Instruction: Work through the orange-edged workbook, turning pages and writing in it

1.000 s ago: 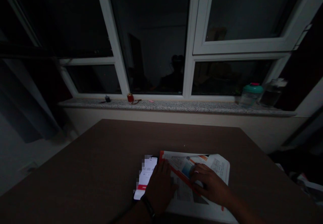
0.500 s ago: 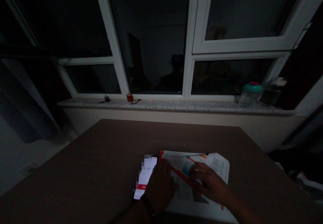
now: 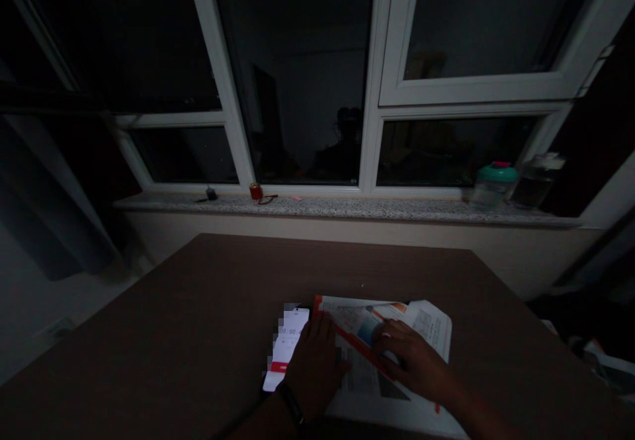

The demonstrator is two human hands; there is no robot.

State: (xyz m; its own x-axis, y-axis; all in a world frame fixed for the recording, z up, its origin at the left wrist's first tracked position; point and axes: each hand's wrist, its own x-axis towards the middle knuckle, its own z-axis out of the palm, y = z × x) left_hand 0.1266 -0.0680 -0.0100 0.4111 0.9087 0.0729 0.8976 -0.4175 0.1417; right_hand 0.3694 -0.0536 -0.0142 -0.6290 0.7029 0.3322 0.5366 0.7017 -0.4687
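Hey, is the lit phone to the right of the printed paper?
No, the phone lies left of the printed paper, partly hidden by the left hand.

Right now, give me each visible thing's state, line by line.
Printed paper: partly folded over
Left hand: flat on the paper
Right hand: fingers bent on the paper, grip unclear
Phone: screen lit, partly covered
Wristband: worn
Teal-lidded jar: upright, lid on
Pale-topped jar: upright
Small red container: upright
Window panes: dark

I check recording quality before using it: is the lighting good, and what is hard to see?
Head view: dim light; phone screen brightest, with blocky pixels along its left edge; left hand dark; window pane nearly black with faint reflections; small text on the printed paper unreadable.
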